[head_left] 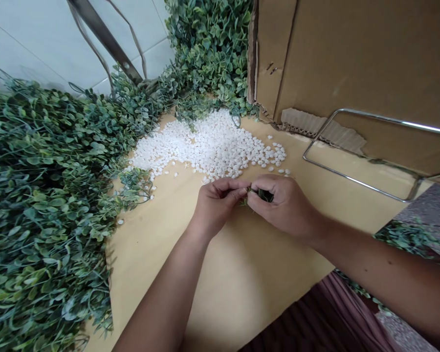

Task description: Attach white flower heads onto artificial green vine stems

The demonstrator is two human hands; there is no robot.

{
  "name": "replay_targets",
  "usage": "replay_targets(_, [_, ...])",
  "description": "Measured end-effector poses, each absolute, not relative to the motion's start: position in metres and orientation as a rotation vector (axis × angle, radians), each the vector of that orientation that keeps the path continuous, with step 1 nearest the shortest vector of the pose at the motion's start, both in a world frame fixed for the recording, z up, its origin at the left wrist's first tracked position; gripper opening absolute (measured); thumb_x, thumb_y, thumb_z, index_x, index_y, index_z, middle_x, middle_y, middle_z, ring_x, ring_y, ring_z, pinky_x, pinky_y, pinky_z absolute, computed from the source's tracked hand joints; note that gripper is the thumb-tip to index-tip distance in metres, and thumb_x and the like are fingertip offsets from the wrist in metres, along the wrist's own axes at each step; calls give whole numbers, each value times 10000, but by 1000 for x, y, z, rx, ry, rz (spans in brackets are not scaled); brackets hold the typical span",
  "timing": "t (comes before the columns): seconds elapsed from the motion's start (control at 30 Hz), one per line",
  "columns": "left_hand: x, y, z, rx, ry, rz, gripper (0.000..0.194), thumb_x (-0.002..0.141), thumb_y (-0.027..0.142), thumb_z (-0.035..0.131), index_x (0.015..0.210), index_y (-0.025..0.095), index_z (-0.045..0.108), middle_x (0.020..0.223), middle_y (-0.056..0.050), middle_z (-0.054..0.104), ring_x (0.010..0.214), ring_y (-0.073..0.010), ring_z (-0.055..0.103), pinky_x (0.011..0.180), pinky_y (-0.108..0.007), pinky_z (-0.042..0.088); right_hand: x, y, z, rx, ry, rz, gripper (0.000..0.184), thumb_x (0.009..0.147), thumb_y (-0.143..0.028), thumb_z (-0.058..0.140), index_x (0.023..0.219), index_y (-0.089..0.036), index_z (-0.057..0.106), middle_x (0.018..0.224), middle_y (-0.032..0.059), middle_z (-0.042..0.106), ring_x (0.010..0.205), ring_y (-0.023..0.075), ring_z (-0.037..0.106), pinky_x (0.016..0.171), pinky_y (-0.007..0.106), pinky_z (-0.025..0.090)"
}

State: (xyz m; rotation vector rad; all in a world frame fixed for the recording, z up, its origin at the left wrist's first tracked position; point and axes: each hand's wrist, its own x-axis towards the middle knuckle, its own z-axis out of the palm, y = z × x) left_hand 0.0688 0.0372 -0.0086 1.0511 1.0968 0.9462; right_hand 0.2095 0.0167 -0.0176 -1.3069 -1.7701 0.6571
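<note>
I have one green sprig point(266, 196) between my two hands, over the middle of the tan sheet point(212, 274); it sits mostly in my right hand point(286, 203), the nearer, closed round it. My left hand point(213, 204) pinches its tip. Fingers hide its long axis. One heap of white pieces point(220, 146), uncountable, lies beyond, towards the far edge

A tan sheet point(161, 264) fills the centre — white pieces point(220, 146) heaped upper middle (a few strays), leafy greenery point(51, 195) along the left.
</note>
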Motion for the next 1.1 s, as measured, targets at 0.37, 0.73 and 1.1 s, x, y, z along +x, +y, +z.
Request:
replay_targets(0.37, [67, 36, -7, 1010, 1131, 1067, 241, 609, 313, 759, 812, 187, 728, 763, -22, 711, 669, -109, 622, 626, -215, 507, 212, 22, -14, -1285, -1550, 897, 192, 798, -227, 461, 614, -172, 452, 559, -35, 395, 542, 95, 381, 511, 223, 322])
replay_targets(0.73, [74, 28, -9, 1125, 1085, 1107, 161, 566, 256, 782, 670, 165, 700, 657, -10, 694, 629, -118, 623, 641, -241, 513, 213, 21, -14, -1236, -1496, 980, 240, 846, -328, 509, 670, -173, 457, 576, -40, 415, 552, 93, 399, 510, 215, 327])
replay_targets(1.1, [58, 36, -4, 1164, 1111, 1072, 133, 596, 237, 755, 698, 168, 706, 690, -23, 708, 651, -117, 626, 686, -245, 504, 217, 22, -11, -1169, -1690, 1025, 142, 780, -214, 519, 651, -157, 503, 612, -14, 446, 577, 109, 421, 533, 238, 338])
